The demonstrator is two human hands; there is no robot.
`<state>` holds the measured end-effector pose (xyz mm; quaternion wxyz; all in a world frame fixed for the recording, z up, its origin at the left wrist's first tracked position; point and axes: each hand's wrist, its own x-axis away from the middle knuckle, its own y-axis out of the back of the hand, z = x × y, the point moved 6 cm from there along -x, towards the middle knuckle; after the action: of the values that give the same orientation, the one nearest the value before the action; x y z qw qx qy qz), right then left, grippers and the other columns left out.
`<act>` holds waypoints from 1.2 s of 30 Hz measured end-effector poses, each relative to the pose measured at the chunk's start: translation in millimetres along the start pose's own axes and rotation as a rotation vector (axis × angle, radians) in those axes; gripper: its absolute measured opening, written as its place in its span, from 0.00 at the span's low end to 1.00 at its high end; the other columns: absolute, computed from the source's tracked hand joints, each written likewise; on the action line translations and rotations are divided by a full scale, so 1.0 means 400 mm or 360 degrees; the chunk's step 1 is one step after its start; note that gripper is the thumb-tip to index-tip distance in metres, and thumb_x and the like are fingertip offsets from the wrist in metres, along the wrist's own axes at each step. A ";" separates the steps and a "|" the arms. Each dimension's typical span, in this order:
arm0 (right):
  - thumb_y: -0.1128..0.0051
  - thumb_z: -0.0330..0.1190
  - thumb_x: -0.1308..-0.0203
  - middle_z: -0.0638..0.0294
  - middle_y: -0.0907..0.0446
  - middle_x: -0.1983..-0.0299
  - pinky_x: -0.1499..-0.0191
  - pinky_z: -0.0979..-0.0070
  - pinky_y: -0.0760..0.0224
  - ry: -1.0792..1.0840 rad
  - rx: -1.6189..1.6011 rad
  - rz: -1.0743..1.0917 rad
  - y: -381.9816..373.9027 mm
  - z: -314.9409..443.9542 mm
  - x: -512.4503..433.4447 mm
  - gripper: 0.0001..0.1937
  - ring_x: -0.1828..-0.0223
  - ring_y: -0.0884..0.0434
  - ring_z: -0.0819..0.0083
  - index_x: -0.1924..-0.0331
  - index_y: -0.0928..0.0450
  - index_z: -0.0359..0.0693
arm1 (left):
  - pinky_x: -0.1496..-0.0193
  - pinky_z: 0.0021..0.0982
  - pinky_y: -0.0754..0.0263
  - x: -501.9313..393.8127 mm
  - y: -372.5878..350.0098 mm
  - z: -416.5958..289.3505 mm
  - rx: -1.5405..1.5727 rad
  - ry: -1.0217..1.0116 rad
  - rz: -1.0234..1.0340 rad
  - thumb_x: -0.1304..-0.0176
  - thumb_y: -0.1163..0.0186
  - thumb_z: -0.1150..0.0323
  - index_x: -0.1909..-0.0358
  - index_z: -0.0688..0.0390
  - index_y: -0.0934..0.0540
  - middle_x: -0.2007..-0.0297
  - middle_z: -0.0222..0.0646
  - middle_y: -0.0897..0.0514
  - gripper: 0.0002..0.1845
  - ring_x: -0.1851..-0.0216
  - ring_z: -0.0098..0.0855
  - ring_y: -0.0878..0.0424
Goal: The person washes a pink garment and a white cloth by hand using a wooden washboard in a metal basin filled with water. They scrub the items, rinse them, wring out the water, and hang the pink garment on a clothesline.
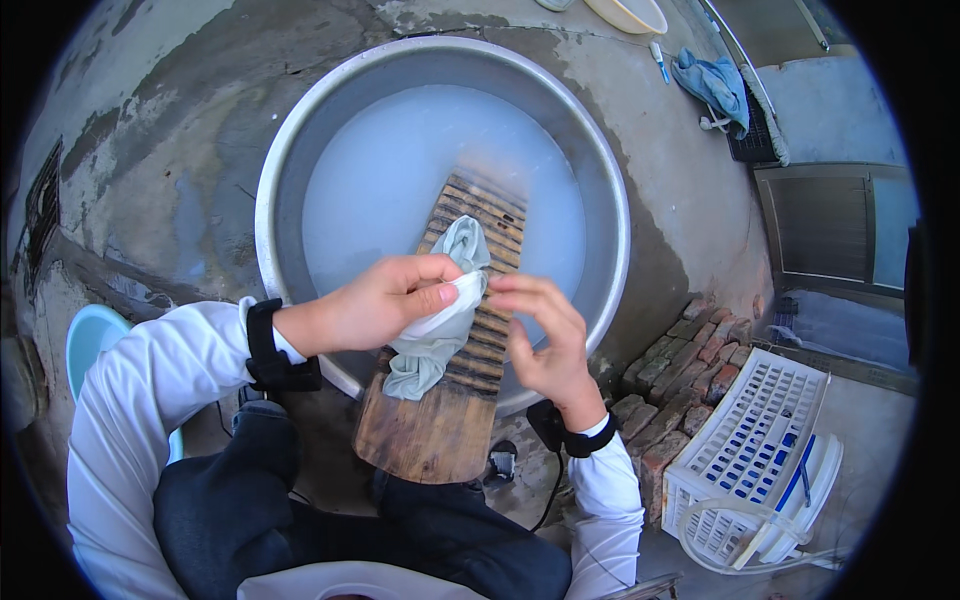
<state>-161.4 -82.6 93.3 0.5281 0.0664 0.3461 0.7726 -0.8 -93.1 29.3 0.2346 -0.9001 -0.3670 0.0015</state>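
My left hand (382, 300) pinches a wet, pale green-grey cloth (435, 345) between thumb and fingers. The cloth lies bunched over a ribbed wooden washboard (427, 435). Just right of the cloth is my right hand (551, 330), its fingers apart and slightly bent, with nothing seen in it. The washboard slants into a large round metal basin (274, 195), its far end under cloudy, bluish water (375, 165). Its smooth near end sticks out over the basin's rim towards my lap.
Stacked bricks (682, 360) and a white plastic basket (757, 420) with a clear hose (690, 547) stand at the right. A light blue basin (94, 337) is at my left. Farther off are a cream basin (634, 15), a brush (659, 61) and a blue cloth (712, 82).
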 end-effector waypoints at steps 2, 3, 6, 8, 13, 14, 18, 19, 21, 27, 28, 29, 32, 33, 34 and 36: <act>0.40 0.21 0.49 0.54 0.19 0.49 0.47 0.70 0.26 -0.0277 -0.0131 0.0041 -0.002 -0.026 -0.010 0.14 0.47 0.20 0.59 0.56 0.19 0.36 | 0.59 0.21 0.32 -0.002 -0.002 -0.010 -0.0159 0.0130 0.0173 0.25 0.47 0.64 0.51 0.62 0.21 0.63 0.23 0.21 0.12 0.62 0.14 0.28; 0.40 0.24 0.46 0.56 0.19 0.52 0.50 0.71 0.26 -0.0300 -0.0253 0.0110 -0.008 -0.028 -0.015 0.11 0.50 0.19 0.62 0.57 0.19 0.35 | 0.59 0.21 0.32 -0.005 -0.003 -0.033 -0.0211 0.0035 0.0251 0.25 0.47 0.65 0.52 0.62 0.21 0.63 0.23 0.21 0.12 0.62 0.15 0.28; 0.42 0.30 0.39 0.60 0.17 0.62 0.56 0.76 0.25 -0.0535 -0.0682 0.0406 -0.031 -0.046 -0.021 0.08 0.59 0.18 0.70 0.61 0.20 0.33 | 0.60 0.21 0.33 -0.010 0.005 -0.085 -0.0267 -0.0026 0.0314 0.28 0.44 0.64 0.59 0.63 0.19 0.66 0.24 0.21 0.11 0.63 0.15 0.28; 0.43 0.32 0.35 0.65 0.19 0.75 0.68 0.83 0.29 -0.0893 -0.1060 0.0365 -0.028 -0.070 -0.014 0.09 0.74 0.22 0.82 0.65 0.21 0.34 | 0.60 0.21 0.33 -0.013 0.035 -0.088 -0.0449 0.0220 0.0231 0.29 0.42 0.63 0.61 0.63 0.19 0.67 0.24 0.21 0.11 0.64 0.15 0.28; 0.41 0.33 0.35 0.69 0.24 0.82 0.82 0.87 0.42 -0.1039 -0.1378 0.0188 0.013 -0.074 -0.012 0.09 0.85 0.30 0.87 0.63 0.19 0.35 | 0.58 0.22 0.33 -0.031 0.083 -0.138 -0.0442 -0.0313 -0.0008 0.31 0.40 0.58 0.70 0.61 0.21 0.66 0.22 0.20 0.16 0.63 0.17 0.25; 0.41 0.34 0.35 0.69 0.24 0.82 0.82 0.87 0.41 -0.1118 -0.1353 0.0229 0.015 -0.076 -0.006 0.09 0.85 0.30 0.86 0.62 0.19 0.35 | 0.57 0.22 0.33 -0.034 0.092 -0.125 -0.0186 -0.0234 -0.0049 0.30 0.42 0.58 0.69 0.60 0.22 0.66 0.22 0.20 0.15 0.63 0.17 0.25; 0.42 0.31 0.36 0.70 0.29 0.86 0.79 0.82 0.35 -0.1195 -0.0919 0.0372 0.027 -0.084 0.003 0.09 0.88 0.34 0.84 0.63 0.20 0.31 | 0.57 0.21 0.31 -0.040 0.090 -0.095 0.0068 -0.0062 -0.0106 0.27 0.46 0.57 0.63 0.56 0.23 0.66 0.22 0.21 0.13 0.65 0.15 0.26; 0.40 0.32 0.37 0.68 0.26 0.81 0.76 0.82 0.34 -0.1236 -0.1009 0.0393 0.023 -0.086 0.006 0.09 0.83 0.30 0.82 0.63 0.20 0.33 | 0.58 0.21 0.32 -0.039 0.089 -0.098 0.0084 -0.0064 -0.0130 0.27 0.46 0.57 0.63 0.56 0.23 0.67 0.22 0.21 0.13 0.65 0.15 0.26; 0.36 0.34 0.39 0.64 0.20 0.71 0.70 0.82 0.33 -0.1121 -0.1215 0.0408 0.019 -0.079 -0.001 0.09 0.72 0.22 0.80 0.61 0.19 0.37 | 0.59 0.20 0.32 -0.035 0.083 -0.107 0.0127 -0.0093 -0.0173 0.26 0.46 0.56 0.63 0.56 0.24 0.69 0.21 0.22 0.14 0.66 0.14 0.27; 0.42 0.33 0.41 0.57 0.21 0.58 0.48 0.73 0.35 -0.0765 -0.1899 -0.0113 0.052 -0.084 -0.022 0.07 0.53 0.25 0.74 0.67 0.24 0.38 | 0.59 0.19 0.32 -0.029 0.076 -0.098 -0.0028 -0.0012 -0.0096 0.26 0.46 0.55 0.66 0.56 0.23 0.69 0.20 0.22 0.15 0.65 0.13 0.27; 0.45 0.33 0.40 0.59 0.21 0.62 0.50 0.73 0.34 -0.0867 -0.1985 -0.0234 0.055 -0.096 -0.016 0.07 0.57 0.24 0.74 0.66 0.27 0.39 | 0.59 0.19 0.32 -0.030 0.079 -0.091 -0.0068 0.0001 -0.0047 0.27 0.46 0.55 0.66 0.56 0.23 0.69 0.20 0.22 0.15 0.65 0.13 0.28; 0.46 0.34 0.38 0.59 0.21 0.62 0.54 0.74 0.32 -0.0882 -0.2022 -0.0293 0.059 -0.100 -0.013 0.07 0.59 0.23 0.74 0.65 0.28 0.39 | 0.59 0.19 0.32 -0.032 0.082 -0.085 -0.0107 -0.0005 0.0003 0.27 0.46 0.55 0.66 0.55 0.23 0.70 0.19 0.22 0.15 0.65 0.13 0.28; 0.50 0.35 0.35 0.59 0.22 0.63 0.68 0.76 0.31 -0.0991 -0.2148 -0.0394 0.066 -0.108 -0.004 0.08 0.66 0.23 0.74 0.62 0.29 0.39 | 0.59 0.20 0.34 -0.033 0.106 -0.071 -0.0220 -0.0037 0.0020 0.27 0.45 0.55 0.66 0.54 0.23 0.70 0.18 0.23 0.14 0.65 0.13 0.30; 0.52 0.35 0.34 0.58 0.22 0.64 0.74 0.77 0.32 -0.1068 -0.2200 -0.0375 0.064 -0.109 0.000 0.08 0.69 0.23 0.74 0.62 0.30 0.38 | 0.58 0.20 0.34 -0.033 0.113 -0.067 -0.0258 -0.0051 0.0002 0.28 0.45 0.55 0.66 0.54 0.23 0.70 0.18 0.23 0.14 0.65 0.14 0.30; 0.54 0.35 0.32 0.58 0.22 0.65 0.80 0.78 0.33 -0.1032 -0.2319 -0.0315 0.065 -0.101 -0.002 0.09 0.72 0.23 0.73 0.61 0.31 0.38 | 0.58 0.20 0.34 -0.032 0.123 -0.061 -0.0133 -0.0021 -0.0071 0.28 0.45 0.55 0.66 0.54 0.23 0.70 0.18 0.23 0.14 0.65 0.14 0.30; 0.55 0.37 0.31 0.59 0.21 0.65 0.84 0.80 0.38 -0.1113 -0.2214 -0.0232 0.071 -0.100 0.003 0.10 0.75 0.24 0.76 0.59 0.30 0.40 | 0.57 0.21 0.34 -0.028 0.134 -0.050 0.0113 0.0049 -0.0199 0.28 0.44 0.54 0.65 0.54 0.23 0.69 0.19 0.23 0.14 0.65 0.14 0.30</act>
<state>-202.4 -106.0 80.1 0.5763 -0.0634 -0.4007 0.7095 29.8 -142.4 22.5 0.2715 -0.8665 -0.4187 -0.0139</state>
